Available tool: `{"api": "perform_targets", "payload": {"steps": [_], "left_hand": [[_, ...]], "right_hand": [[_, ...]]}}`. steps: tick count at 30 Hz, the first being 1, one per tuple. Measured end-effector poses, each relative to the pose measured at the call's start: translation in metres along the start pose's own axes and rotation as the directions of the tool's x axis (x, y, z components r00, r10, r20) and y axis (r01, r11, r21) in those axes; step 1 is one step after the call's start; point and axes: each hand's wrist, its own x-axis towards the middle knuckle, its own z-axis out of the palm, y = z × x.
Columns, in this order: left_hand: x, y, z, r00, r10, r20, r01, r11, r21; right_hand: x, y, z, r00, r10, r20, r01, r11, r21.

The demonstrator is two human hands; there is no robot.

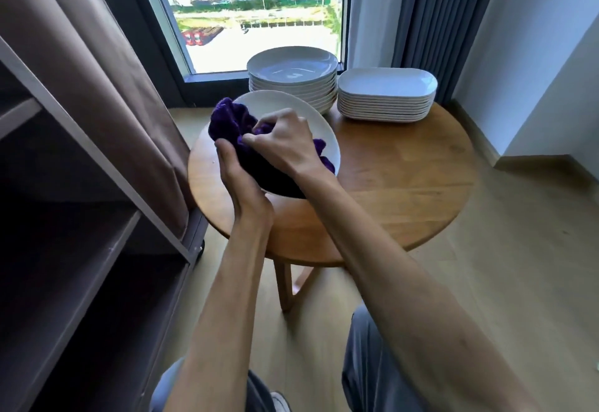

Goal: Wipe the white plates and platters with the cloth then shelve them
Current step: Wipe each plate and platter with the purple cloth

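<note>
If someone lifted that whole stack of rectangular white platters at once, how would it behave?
The stack of platters would probably feel heavy: roughly ten stiff dishes lie in it. They look glazed and smooth, so the upper ones might slide if the stack tilted. Being likely ceramic, they could chip if bumped against the round plates close beside them on the wooden table.

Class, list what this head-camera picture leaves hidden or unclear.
- Underside and near rim of the held plate, head view: covered by the purple cloth and both hands.
- Left hand fingers: behind the plate.
- Shelf interior: too dark, cut off by the left edge.
</note>
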Motion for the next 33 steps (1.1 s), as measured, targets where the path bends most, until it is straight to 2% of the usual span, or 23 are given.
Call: {"api": "perform_targets", "payload": {"steps": [4, 6, 9, 11, 14, 18, 21, 24, 26, 28, 30, 33], "left_hand": [[0.003, 0.005, -0.003, 0.997, -0.072, -0.01, 0.071, 0.997, -0.043], [0.002, 0.005, -0.002, 0.996, -0.068, -0.058, 0.067, 0.997, -0.031], [-0.002, 0.01, -0.001, 0.998, 0.012, -0.067, -0.01, 0.999, 0.032], [-0.003, 0.008, -0.002, 0.998, 0.06, -0.015, -0.058, 0.993, 0.101], [-0.012, 0.0, 0.004, 0.998, 0.01, 0.069, -0.022, 0.985, 0.171], [-0.028, -0.017, 0.015, 0.992, -0.021, 0.124, -0.007, 0.975, 0.224], [-0.025, -0.02, 0.015, 0.991, 0.024, 0.135, -0.053, 0.975, 0.216], [-0.01, -0.011, 0.012, 0.998, 0.014, 0.057, -0.019, 0.996, 0.083], [-0.003, -0.006, 0.005, 0.999, 0.0, 0.032, -0.001, 0.999, 0.04], [0.002, 0.0, 0.0, 1.0, 0.007, 0.024, -0.009, 0.998, 0.057], [0.005, 0.006, -0.001, 0.999, 0.0, -0.034, 0.002, 0.999, 0.043], [0.012, 0.012, -0.002, 0.991, 0.002, -0.134, 0.003, 0.999, 0.037]], "right_hand": [[-0.004, 0.01, -0.008, 0.983, 0.134, 0.129, -0.105, 0.972, -0.21], [-0.002, 0.016, -0.013, 0.973, 0.206, 0.107, -0.16, 0.929, -0.335], [0.004, 0.031, -0.025, 0.969, 0.245, -0.018, -0.229, 0.874, -0.429], [0.01, 0.04, -0.032, 0.973, 0.195, -0.127, -0.231, 0.871, -0.433], [0.025, 0.04, -0.035, 0.962, 0.101, -0.255, -0.198, 0.899, -0.391], [0.038, 0.025, -0.033, 0.95, 0.035, -0.311, -0.123, 0.955, -0.269], [0.03, 0.014, -0.023, 0.973, -0.025, -0.228, -0.008, 0.99, -0.142], [0.015, 0.001, -0.01, 0.989, -0.109, -0.099, 0.105, 0.993, -0.048], [0.009, -0.003, -0.008, 0.995, -0.101, 0.0, 0.101, 0.994, -0.033], [0.009, -0.003, -0.012, 0.991, -0.041, 0.129, 0.051, 0.996, -0.073], [0.011, 0.0, -0.016, 0.968, 0.05, 0.246, 0.0, 0.98, -0.2], [0.015, 0.007, -0.015, 0.934, 0.2, 0.296, -0.082, 0.927, -0.367]]}}
